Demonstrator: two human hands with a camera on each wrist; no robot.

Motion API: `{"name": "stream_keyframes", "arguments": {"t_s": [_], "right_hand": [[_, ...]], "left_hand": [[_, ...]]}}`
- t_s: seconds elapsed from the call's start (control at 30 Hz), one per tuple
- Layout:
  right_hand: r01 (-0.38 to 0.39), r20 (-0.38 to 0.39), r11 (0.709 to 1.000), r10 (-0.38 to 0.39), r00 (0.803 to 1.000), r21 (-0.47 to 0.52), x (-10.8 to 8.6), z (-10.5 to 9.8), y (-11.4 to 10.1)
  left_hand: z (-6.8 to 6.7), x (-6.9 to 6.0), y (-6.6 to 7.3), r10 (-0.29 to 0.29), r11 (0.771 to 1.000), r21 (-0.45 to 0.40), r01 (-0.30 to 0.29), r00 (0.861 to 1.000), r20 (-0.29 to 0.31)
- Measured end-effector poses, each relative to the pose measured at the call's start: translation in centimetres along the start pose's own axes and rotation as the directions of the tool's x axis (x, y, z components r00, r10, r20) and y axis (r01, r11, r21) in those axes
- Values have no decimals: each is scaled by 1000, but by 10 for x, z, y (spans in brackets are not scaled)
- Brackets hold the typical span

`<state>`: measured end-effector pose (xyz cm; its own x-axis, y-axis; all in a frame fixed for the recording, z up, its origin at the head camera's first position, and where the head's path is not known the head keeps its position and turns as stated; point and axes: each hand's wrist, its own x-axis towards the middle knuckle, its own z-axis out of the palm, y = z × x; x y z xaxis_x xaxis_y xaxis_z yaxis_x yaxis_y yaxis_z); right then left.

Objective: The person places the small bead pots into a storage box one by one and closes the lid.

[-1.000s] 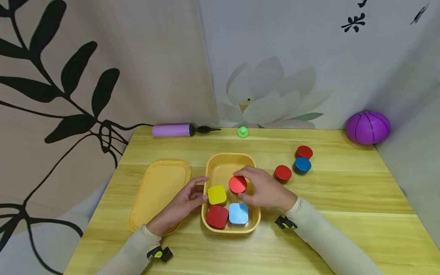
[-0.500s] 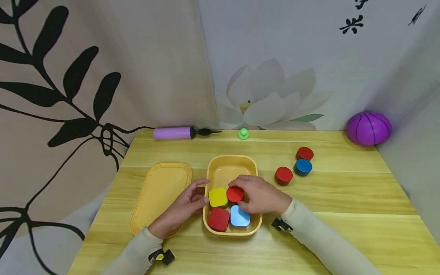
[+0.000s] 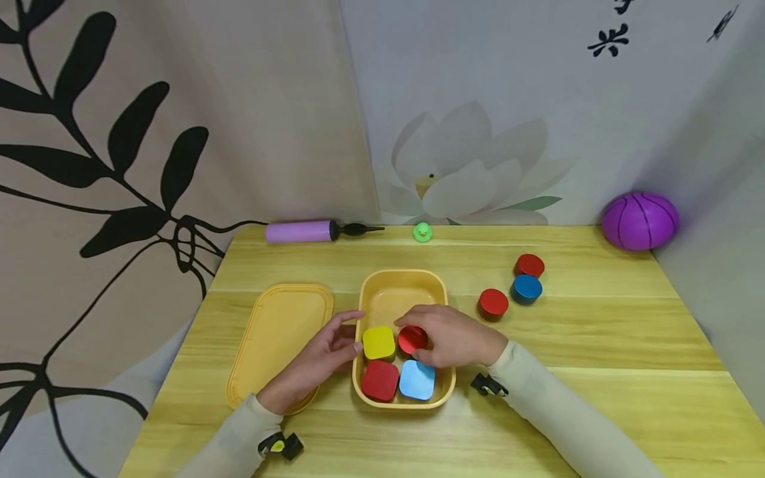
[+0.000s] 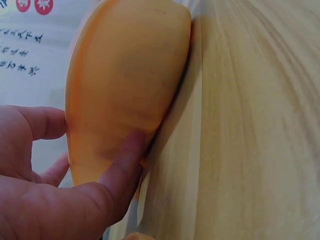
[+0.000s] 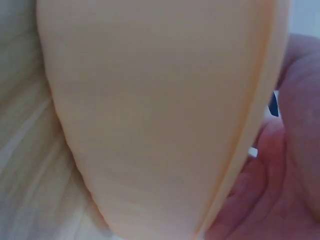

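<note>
A yellow-orange box (image 3: 402,405) holds a yellow block (image 3: 379,342), a red square block (image 3: 380,381) and a light blue block (image 3: 417,380). Inside it, the right hand (image 3: 454,336) has its thumb and fingers around a red round block (image 3: 413,339), beside the yellow one. The left hand (image 3: 313,362) rests its spread fingertips against the box's left side. In the left wrist view the left hand (image 4: 65,185) touches the box's outer wall (image 4: 130,65). The box wall (image 5: 150,115) hides the blocks from the right wrist view, where part of the right hand (image 5: 295,135) shows.
A yellow-orange lid (image 3: 281,338) lies left of the box. Two red round blocks (image 3: 493,305) (image 3: 529,265) and a blue one (image 3: 526,289) stand to the right. Along the back are a purple pump (image 3: 301,231), a green duck (image 3: 422,232) and a purple ball (image 3: 640,221).
The right hand has moved lower in the box with the red round block, which then shifted slightly right. The light blue block has moved slightly. The left hand has stayed at the box's side.
</note>
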<state>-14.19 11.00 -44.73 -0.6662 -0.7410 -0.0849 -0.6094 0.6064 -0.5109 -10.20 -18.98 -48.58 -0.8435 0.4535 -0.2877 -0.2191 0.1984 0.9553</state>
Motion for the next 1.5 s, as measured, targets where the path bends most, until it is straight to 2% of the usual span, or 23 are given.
{"name": "stream_keyframes", "arguments": {"t_s": [0.2,0.43,0.53,0.77,0.97,1.2,1.4,1.5], "right_hand": [[21,-59,999,-20,998,25,-2,-3,1],[27,-186,995,-8,982,99,-8,-12,1],[30,-243,991,2,970,128,-12,-16,4],[90,-383,982,-21,923,164,-23,-23,16],[34,-447,985,45,893,168,-36,-32,26],[-44,-505,987,118,855,156,-49,-38,50],[-125,-531,974,210,821,191,-61,-38,73],[-165,-534,971,233,813,172,-65,-36,82]], "left_hand": [[2,-2,0,-10,1000,-4,10,1000,-2],[2,0,1,-6,1000,-1,6,1000,2],[1,0,1,2,1000,0,-2,1000,3],[0,1,1,2,1000,7,-2,1000,-5],[0,1,1,5,1000,7,-5,1000,-3],[0,0,1,7,1000,1,-7,1000,0],[1,-1,-1,-2,1000,6,2,1000,-7],[1,-2,-1,2,1000,7,-2,1000,-9]]}}
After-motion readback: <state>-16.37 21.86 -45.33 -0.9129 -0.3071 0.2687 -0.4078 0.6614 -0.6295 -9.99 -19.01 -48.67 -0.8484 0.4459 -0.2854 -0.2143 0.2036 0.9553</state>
